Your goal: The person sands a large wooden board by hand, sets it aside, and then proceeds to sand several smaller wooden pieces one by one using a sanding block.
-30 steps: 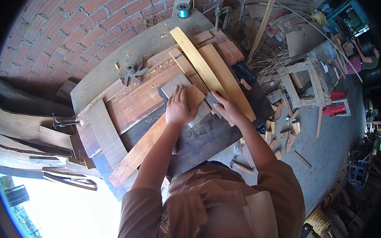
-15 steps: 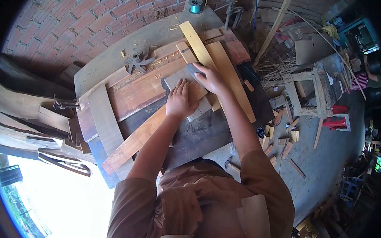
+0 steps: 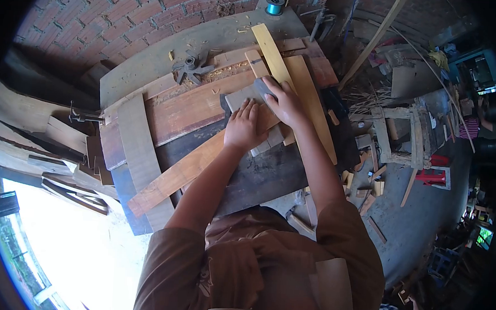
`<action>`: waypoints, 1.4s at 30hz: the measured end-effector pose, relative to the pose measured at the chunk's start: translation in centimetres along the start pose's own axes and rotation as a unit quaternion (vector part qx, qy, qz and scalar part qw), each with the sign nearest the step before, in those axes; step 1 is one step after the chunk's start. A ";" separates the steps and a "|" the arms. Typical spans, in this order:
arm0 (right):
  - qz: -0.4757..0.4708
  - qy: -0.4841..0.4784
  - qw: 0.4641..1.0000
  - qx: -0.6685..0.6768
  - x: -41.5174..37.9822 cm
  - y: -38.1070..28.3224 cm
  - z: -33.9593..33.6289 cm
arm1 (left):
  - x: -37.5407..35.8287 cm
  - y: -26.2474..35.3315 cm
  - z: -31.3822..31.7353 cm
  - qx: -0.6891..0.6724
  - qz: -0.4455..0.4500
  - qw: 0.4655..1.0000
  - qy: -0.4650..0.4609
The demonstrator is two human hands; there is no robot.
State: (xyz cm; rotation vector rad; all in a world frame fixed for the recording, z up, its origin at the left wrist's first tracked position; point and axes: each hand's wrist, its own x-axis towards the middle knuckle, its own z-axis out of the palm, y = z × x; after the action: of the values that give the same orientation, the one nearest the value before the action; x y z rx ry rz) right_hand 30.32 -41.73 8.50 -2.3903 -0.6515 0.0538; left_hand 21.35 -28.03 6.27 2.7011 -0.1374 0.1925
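Note:
My left hand [image 3: 244, 127] lies flat, fingers together, on a small grey-brown board [image 3: 241, 97] in the middle of the workbench [image 3: 151, 66]. My right hand [image 3: 285, 101] is closed over a dark grey block [image 3: 261, 86] that rests on the far end of that board. Right beside it lie two long pale planks [image 3: 275, 55] angled away from me. A long orange-brown plank [image 3: 179, 174] runs diagonally under my left forearm.
A dark metal star-shaped part [image 3: 191, 69] and wood shavings lie at the bench's back. A teal spool [image 3: 275, 5] stands by the brick wall. Curved boards [image 3: 139, 149] and a clamp [image 3: 82, 115] lie left. Scrap wood, stools [image 3: 397, 135] and another person [image 3: 479, 125] are at the right.
My right hand slid the dark block from the near right edge of the board up to its far end, then held there. My left hand stayed pressed on the board.

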 end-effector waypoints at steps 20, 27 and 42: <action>0.005 0.033 0.997 0.065 -7.1 2.5 -0.8 | 0.0 0.0 0.0 -0.014 0.000 1.000 0.000; 0.034 -0.002 0.999 0.009 0.1 0.2 0.0 | -0.1 0.1 0.1 0.018 0.003 1.000 -0.001; 0.012 -0.011 1.000 -0.003 0.3 0.7 0.6 | 0.1 0.4 0.0 0.017 -0.004 1.000 0.004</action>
State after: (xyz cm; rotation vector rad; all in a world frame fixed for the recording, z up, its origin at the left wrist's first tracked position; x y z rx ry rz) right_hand 30.80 -41.74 7.62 -2.4073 -0.6348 0.0881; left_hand 21.42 -28.45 6.44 2.7335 -0.1210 0.2053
